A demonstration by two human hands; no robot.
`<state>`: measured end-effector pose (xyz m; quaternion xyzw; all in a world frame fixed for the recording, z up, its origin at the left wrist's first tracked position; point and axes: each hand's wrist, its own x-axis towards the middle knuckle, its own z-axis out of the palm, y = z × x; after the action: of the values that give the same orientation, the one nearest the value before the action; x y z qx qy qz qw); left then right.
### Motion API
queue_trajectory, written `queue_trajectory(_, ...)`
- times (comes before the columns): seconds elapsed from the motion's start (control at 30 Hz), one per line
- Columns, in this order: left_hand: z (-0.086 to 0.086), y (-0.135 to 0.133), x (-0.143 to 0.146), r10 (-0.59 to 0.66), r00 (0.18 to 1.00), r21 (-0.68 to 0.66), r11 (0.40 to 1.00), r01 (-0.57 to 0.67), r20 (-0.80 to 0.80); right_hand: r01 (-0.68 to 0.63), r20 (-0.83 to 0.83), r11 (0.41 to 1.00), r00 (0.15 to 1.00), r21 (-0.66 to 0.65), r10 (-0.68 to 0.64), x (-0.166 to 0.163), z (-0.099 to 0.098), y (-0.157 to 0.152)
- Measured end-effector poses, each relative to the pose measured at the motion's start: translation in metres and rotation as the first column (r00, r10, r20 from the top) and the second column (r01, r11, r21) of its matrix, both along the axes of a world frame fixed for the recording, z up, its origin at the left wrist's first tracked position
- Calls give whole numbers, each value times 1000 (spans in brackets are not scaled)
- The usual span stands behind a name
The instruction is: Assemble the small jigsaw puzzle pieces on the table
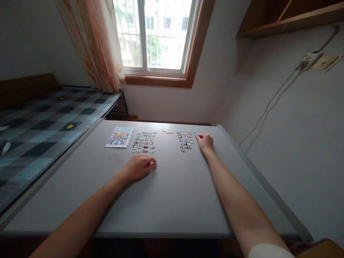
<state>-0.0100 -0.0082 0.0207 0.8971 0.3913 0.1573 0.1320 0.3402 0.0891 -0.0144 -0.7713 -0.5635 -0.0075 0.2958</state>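
1. Hands well apart above a gray surface [166, 200], a person's left hand [138, 166] curves loosely, a gap showing between thumb and fingers, just nearer the camera than the left block of jigsaw pieces [145, 147].
2. The right hand [206, 142], fingertips drawn close, meets the right edge of a second cluster of pieces [186, 139]; whether it grips one cannot be told.
3. A short row of pieces [168, 132] lies between the groups, a colorful printed sheet [119, 137] at far left.
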Motion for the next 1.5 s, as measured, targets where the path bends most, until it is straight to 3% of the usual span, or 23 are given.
queue_trajectory(0.33, 3, 0, 1, 1, 1000, -17, 1000, -2, -4, 12, -68, 1000, 998, 20, -10, -3, -1, 14)
queue_trajectory(0.6, 1, 0, 0, 4, 1000, -14, 1000, -4, -5, -76, -228, 987, 968, 140, 107, -5, 0, -21)
queue_trajectory(0.77, 1, 0, 0, -1, 1000, -12, 1000, 1, 13, -264, -164, 950, 943, 165, 290, -11, -1, -52)
queue_trajectory(0.9, 2, -1, 0, 3, 1000, -16, 1000, -3, 14, -417, -40, 885, 900, 208, 433, -14, -2, -64)
queue_trajectory(1.13, 2, 0, -1, 5, 1000, 33, 999, -5, 1, -599, 173, 799, 794, 61, 582, -13, -1, -71)
queue_trajectory(1.3, 3, 0, -1, -6, 1000, 29, 1000, 6, -7, -540, 204, 841, 828, 39, 523, 11, 5, -75)
queue_trajectory(1.43, 4, -1, 0, -6, 1000, 9, 1000, 6, -8, -357, 236, 934, 907, -15, 350, 31, 5, -67)
queue_trajectory(1.5, 3, -1, 1, -9, 1000, 9, 1000, 9, -12, -298, 250, 954, 922, -30, 295, 35, 3, -59)
